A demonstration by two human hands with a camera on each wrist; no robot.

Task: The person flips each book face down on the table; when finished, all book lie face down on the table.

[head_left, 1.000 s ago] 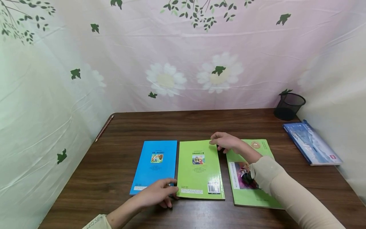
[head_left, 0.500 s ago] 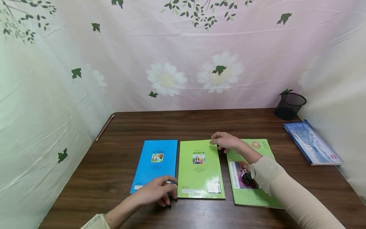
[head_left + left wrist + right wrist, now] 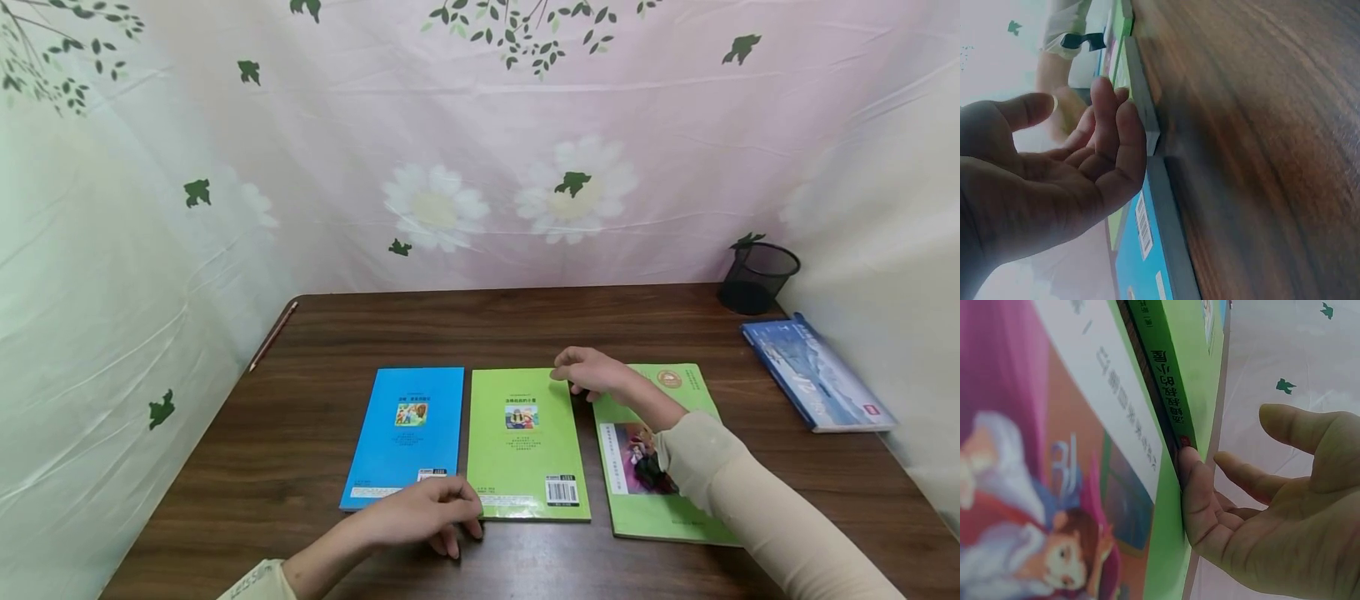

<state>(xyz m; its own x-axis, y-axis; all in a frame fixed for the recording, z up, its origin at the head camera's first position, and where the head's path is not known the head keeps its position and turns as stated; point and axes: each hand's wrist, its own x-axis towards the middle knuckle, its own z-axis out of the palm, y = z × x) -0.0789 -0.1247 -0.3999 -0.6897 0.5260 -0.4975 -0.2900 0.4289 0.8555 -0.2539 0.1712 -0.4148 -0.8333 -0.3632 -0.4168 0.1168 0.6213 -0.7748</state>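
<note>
Three books lie in a row: a blue book (image 3: 405,446), a lime-green book (image 3: 525,462) in the middle and another green book (image 3: 678,521) with a picture on its cover. My left hand (image 3: 423,510) is at the near left corner of the middle book, its fingers loosely bent; in the left wrist view the fingers (image 3: 1127,147) are by the near edges of the blue and middle books, contact unclear. My right hand (image 3: 600,375) is at the middle book's far right corner. In the right wrist view its fingertips (image 3: 1190,459) touch that book's spine, between the two green books.
A blue-and-white book (image 3: 821,375) lies at the table's right edge, with a black mesh pen holder (image 3: 753,279) behind it. A pencil (image 3: 273,335) lies along the left edge. Patterned curtains (image 3: 487,150) enclose the brown table (image 3: 420,325) at the back and sides.
My left hand has shifted slightly to the right and nearer to me, uncovering the blue book's barcode. The right hand has stayed in place, and the books show no clear movement.
</note>
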